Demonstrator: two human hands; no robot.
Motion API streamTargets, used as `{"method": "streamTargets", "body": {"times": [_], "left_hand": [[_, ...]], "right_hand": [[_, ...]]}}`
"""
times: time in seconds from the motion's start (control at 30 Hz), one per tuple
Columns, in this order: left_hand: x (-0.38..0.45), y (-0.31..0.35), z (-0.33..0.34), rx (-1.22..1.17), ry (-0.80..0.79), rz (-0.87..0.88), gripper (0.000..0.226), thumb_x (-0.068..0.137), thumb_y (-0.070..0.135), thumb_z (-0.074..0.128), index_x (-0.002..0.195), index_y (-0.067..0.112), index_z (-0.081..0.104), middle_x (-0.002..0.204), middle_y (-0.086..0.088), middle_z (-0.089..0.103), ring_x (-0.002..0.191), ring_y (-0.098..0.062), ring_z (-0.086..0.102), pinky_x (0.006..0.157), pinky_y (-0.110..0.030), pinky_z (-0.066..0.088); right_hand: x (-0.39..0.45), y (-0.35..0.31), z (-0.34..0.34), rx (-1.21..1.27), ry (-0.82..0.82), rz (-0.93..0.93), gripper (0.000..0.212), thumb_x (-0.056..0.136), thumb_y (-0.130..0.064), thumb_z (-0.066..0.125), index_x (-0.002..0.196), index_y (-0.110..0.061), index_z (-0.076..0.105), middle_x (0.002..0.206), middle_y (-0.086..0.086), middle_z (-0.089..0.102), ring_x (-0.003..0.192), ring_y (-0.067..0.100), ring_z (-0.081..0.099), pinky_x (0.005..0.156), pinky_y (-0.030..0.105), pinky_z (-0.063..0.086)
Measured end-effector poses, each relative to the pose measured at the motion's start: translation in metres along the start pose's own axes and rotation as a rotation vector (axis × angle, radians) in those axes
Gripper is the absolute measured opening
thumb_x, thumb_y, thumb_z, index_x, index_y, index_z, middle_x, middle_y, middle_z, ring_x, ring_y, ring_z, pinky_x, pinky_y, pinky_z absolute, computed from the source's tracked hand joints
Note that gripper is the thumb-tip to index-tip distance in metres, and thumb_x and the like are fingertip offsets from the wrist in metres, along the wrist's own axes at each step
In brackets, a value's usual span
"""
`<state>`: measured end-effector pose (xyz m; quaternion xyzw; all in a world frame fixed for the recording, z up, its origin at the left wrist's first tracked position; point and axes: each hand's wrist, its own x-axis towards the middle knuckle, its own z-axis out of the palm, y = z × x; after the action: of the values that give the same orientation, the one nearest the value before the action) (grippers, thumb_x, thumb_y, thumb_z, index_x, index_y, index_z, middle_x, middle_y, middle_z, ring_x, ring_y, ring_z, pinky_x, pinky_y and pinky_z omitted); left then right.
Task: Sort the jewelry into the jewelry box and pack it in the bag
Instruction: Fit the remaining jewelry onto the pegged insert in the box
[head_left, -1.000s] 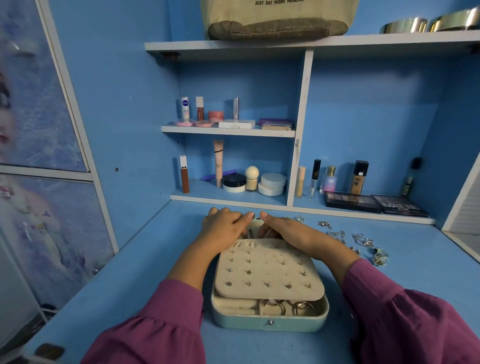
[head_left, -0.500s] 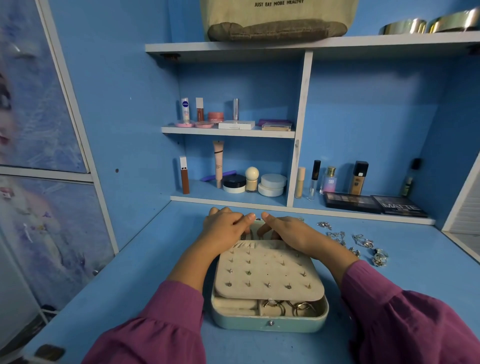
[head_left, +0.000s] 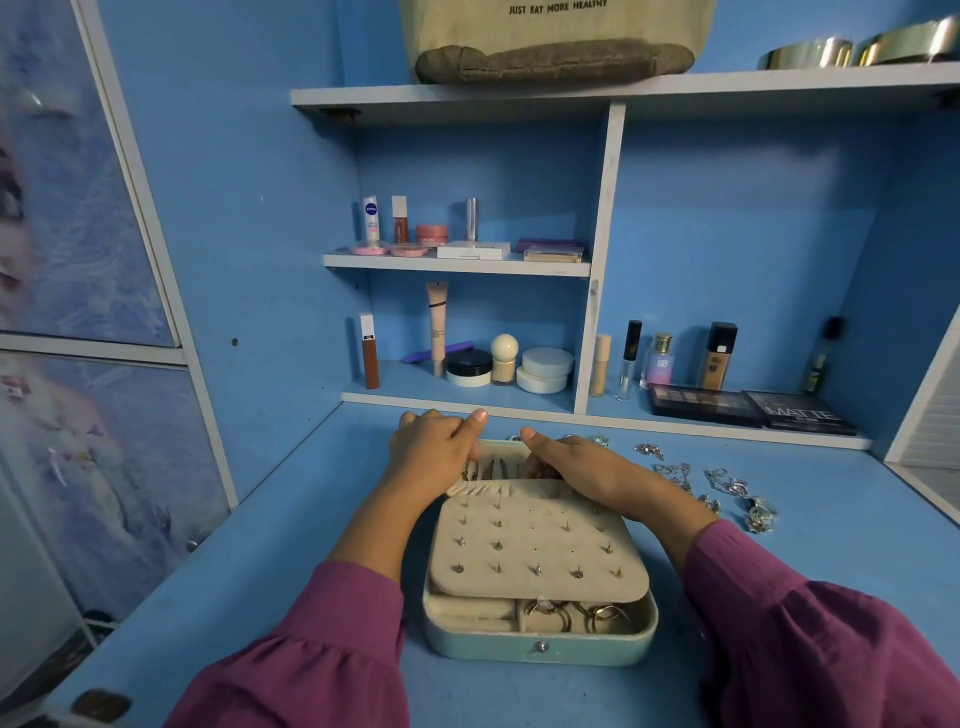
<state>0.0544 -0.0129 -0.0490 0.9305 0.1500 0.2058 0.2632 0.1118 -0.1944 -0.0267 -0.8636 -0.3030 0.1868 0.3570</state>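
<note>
Above and beyond my hands, the canvas bag (head_left: 556, 47) sits on the top shelf (head_left: 675, 85); directly beneath my forearms, the mint jewelry box (head_left: 540, 639) lies open on the blue desk (head_left: 208, 597), its cream stud panel (head_left: 540, 551) folded over the ring compartments at the near edge. My left hand (head_left: 434, 457) and right hand (head_left: 587, 470) curl over the far rim of the box, thumbs raised and nearly meeting; I cannot tell what the hidden fingers grasp. Just right of my right hand, loose silver jewelry (head_left: 722, 486) lies scattered on the desk.
</note>
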Motion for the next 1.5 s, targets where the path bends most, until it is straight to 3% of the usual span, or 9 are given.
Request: {"method": "streamTargets", "body": {"times": [0.1,0.33,0.47,0.63,0.8,0.93,1.07,1.23,1.5], "left_hand": [[0.003,-0.004,-0.001,0.022,0.020,-0.017,0.065,0.097,0.056,0.028,0.057,0.023,0.067,0.091,-0.001,0.059,0.104,-0.021,0.043,0.092,-0.038,0.036],[0.005,-0.004,0.004,0.111,-0.059,-0.017,0.071,0.096,0.059,0.027,0.048,0.020,0.063,0.082,0.000,0.062,0.100,-0.016,0.042,0.093,-0.039,0.038],[0.006,-0.004,0.005,0.105,-0.054,-0.008,0.069,0.096,0.059,0.029,0.049,0.021,0.062,0.079,0.003,0.059,0.098,-0.015,0.041,0.092,-0.039,0.037],[0.007,-0.011,0.015,-0.027,0.002,-0.016,0.063,0.096,0.055,0.035,0.047,0.022,0.058,0.081,-0.002,0.063,0.099,-0.019,0.046,0.092,-0.039,0.038],[0.002,-0.003,0.014,-0.176,0.050,-0.017,0.058,0.099,0.041,0.042,0.055,0.010,0.063,0.068,-0.001,0.056,0.069,-0.010,0.054,0.080,-0.029,0.040],[0.000,-0.003,0.010,-0.179,0.033,0.002,0.054,0.098,0.043,0.041,0.059,0.015,0.065,0.079,-0.007,0.061,0.075,-0.014,0.058,0.082,-0.032,0.044],[-0.002,0.003,0.004,-0.227,0.045,0.033,0.047,0.099,0.041,0.042,0.068,0.015,0.066,0.070,0.004,0.057,0.071,-0.013,0.056,0.078,-0.032,0.045],[-0.005,0.017,0.002,-0.298,0.022,0.076,0.036,0.098,0.034,0.048,0.086,0.008,0.070,0.072,0.013,0.055,0.071,-0.005,0.052,0.069,-0.025,0.037],[-0.005,0.023,0.007,-0.365,-0.109,0.046,0.024,0.094,0.029,0.056,0.093,0.011,0.071,0.090,-0.002,0.068,0.083,-0.013,0.059,0.071,-0.023,0.043]], "right_hand": [[0.001,0.001,-0.001,0.048,0.015,-0.001,0.063,0.095,-0.060,0.025,0.097,-0.017,0.071,0.100,-0.002,0.064,0.093,0.013,0.057,0.082,0.024,0.043],[0.002,0.003,-0.004,0.118,0.028,-0.014,0.039,0.099,-0.037,0.040,0.092,-0.013,0.070,0.082,-0.004,0.060,0.070,0.008,0.051,0.064,0.019,0.037],[0.003,0.005,-0.009,0.112,-0.033,-0.027,0.011,0.090,-0.018,0.058,0.096,-0.016,0.067,0.101,0.001,0.065,0.085,0.009,0.058,0.072,0.019,0.046],[0.004,0.014,-0.011,0.217,-0.045,-0.108,0.019,0.086,0.003,0.062,0.090,-0.015,0.060,0.086,0.006,0.065,0.075,0.011,0.060,0.067,0.017,0.050],[0.006,0.016,-0.012,0.203,-0.012,-0.131,0.020,0.083,0.003,0.066,0.087,-0.015,0.059,0.075,0.003,0.063,0.067,0.012,0.057,0.056,0.018,0.046],[0.006,0.018,-0.015,0.207,0.057,-0.157,0.017,0.087,0.003,0.061,0.086,-0.014,0.064,0.078,-0.003,0.069,0.073,0.005,0.064,0.064,0.011,0.050],[-0.003,0.024,-0.028,0.284,0.160,-0.176,0.010,0.088,-0.001,0.062,0.089,-0.009,0.068,0.080,-0.002,0.071,0.071,0.002,0.065,0.062,0.008,0.047],[-0.014,0.040,-0.051,0.171,0.288,-0.082,0.005,0.085,-0.022,0.070,0.085,-0.017,0.073,0.078,-0.007,0.073,0.070,0.003,0.061,0.062,0.018,0.046],[-0.018,0.064,-0.066,-0.076,0.447,0.078,0.010,0.087,-0.017,0.068,0.087,-0.008,0.073,0.090,0.006,0.071,0.071,0.021,0.061,0.060,0.028,0.049]]}}
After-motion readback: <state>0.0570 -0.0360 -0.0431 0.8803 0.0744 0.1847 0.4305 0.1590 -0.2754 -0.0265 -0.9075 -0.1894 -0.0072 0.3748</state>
